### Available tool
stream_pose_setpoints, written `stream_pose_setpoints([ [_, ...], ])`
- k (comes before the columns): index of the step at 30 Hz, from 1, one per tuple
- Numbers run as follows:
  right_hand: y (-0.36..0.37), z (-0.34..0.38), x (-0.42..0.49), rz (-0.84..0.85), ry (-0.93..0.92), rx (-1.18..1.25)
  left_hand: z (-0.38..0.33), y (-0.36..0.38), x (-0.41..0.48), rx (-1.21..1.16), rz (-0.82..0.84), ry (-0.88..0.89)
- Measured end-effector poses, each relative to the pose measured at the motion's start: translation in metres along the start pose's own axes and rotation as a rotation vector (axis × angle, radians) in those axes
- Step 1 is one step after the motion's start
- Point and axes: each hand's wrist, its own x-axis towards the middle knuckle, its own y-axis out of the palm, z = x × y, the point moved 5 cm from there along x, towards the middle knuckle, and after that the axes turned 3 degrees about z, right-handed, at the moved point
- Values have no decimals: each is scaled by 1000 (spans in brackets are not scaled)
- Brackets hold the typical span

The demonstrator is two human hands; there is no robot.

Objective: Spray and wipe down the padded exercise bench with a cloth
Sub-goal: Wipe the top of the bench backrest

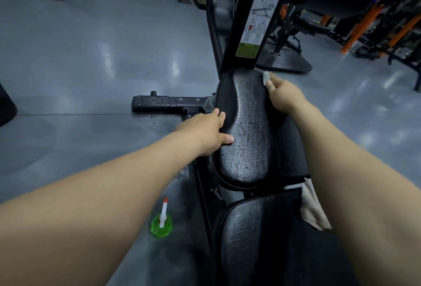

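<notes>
Head camera, looking down the length of the bench, and both arms are stretched out to the far pad. That pad is black, cracked and glistening, speckled with droplets. The left hand clamps its left edge, thumb flat on top, fingers curled over the side. The right hand is up at the pad's far right corner, pinching a pale cloth against the edge, with only a small fold showing past the fingertips. A grey scrap peeks out just beyond the left hand; can't tell what it is. Down on the grey floor, left of the bench, stands the green spray bottle, white nozzle, red tip, nobody touching it. A beige rag sits at the bench's right side, partly behind the right forearm. An exercise sticker runs up the post ahead, and orange racks are far right.
</notes>
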Motion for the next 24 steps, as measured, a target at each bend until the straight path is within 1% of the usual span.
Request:
stream_pose_setpoints([
  [3, 3, 10, -16, -34, -44, -39, 3, -1, 4, 8, -6, 9],
  [6, 9, 7, -47, -32, -70, -85, 3, 1, 6, 2, -17, 26],
  [9, 18, 4, -82, -32, -166, -161, 2, 4, 5, -4, -20, 36],
  [11, 20, 0, -86, -12, -179, -157, 2, 3, 5, 1, -27, 41],
  [15, 8, -2, -45, 40, -61, -150, 1, 2, 5, 7, -21, 31],
  [19, 0, 6, -20, 25, 3, 7, -1, 3, 2, 11, -22, 24],
  [22, 4, 2, -41, 23, 53, -52, -4, 3, 1, 35, -26, 25],
  [24, 8, -6, -63, -21, 62, -130, -4, 3, 0, 28, -24, 28],
])
